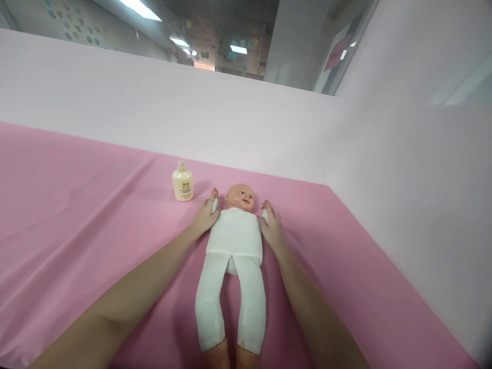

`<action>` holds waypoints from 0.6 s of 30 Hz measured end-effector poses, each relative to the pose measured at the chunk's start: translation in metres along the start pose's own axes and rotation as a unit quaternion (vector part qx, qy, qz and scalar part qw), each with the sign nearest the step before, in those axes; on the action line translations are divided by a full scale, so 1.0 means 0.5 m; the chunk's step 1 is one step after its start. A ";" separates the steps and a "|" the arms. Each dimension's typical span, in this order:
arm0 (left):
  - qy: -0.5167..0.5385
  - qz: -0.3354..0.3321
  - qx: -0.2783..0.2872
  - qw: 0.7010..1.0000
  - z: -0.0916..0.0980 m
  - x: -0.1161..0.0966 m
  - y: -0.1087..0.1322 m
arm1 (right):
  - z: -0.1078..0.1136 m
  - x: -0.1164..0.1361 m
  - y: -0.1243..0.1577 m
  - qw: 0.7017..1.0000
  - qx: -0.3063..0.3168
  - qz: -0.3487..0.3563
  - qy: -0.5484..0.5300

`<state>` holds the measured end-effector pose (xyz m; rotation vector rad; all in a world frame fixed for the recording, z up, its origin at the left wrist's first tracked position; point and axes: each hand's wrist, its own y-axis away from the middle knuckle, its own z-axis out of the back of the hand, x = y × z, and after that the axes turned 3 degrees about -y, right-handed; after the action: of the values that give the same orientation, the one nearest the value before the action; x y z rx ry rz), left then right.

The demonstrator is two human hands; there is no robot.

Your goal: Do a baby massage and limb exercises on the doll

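Observation:
A baby doll [235,233] with a white cloth body lies on its back, its head toward the wall and its legs toward me. Both its arms are bent up beside the head. My left hand [205,214] is closed around the doll's arm on the left, and the small plastic hand [214,192] sticks out past my fingers. On the other side my right hand [272,225] grips the doll's other arm, whose plastic fingers [265,204] show above mine. The doll's feet run out of view at the bottom.
A cream-coloured lotion bottle [183,185] with dark print stands upright left of the doll's head. The pink sheet [96,205] has creases on the left. White walls [230,128] rise behind and at the right, with a window [230,31] above.

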<state>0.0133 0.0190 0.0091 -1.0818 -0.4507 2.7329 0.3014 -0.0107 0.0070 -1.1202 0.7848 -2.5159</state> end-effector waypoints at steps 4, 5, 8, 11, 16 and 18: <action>-0.005 0.000 0.021 1.000 -0.002 0.009 -0.007 | -0.008 -0.020 0.001 0.999 -0.006 -0.039 -0.022; -0.004 0.002 0.025 1.000 -0.003 0.012 -0.009 | -0.009 -0.023 0.001 0.999 -0.007 -0.042 -0.027; 0.001 0.016 0.030 0.999 -0.004 0.018 -0.012 | -0.011 -0.027 0.001 0.998 -0.006 -0.052 -0.039; -0.004 0.020 0.034 0.999 -0.003 0.018 -0.014 | -0.010 -0.027 -0.001 0.996 0.004 -0.065 -0.057; -0.018 0.017 0.034 0.999 -0.004 0.014 -0.019 | -0.008 -0.024 -0.004 0.993 0.011 -0.089 -0.081; -0.010 0.019 0.030 0.999 -0.007 0.017 -0.020 | -0.008 -0.021 -0.004 0.993 0.008 -0.085 -0.084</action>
<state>0.0098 0.0312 0.0047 -1.0595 -0.3509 2.7733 0.3056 -0.0030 -0.0005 -1.4262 0.6485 -2.5138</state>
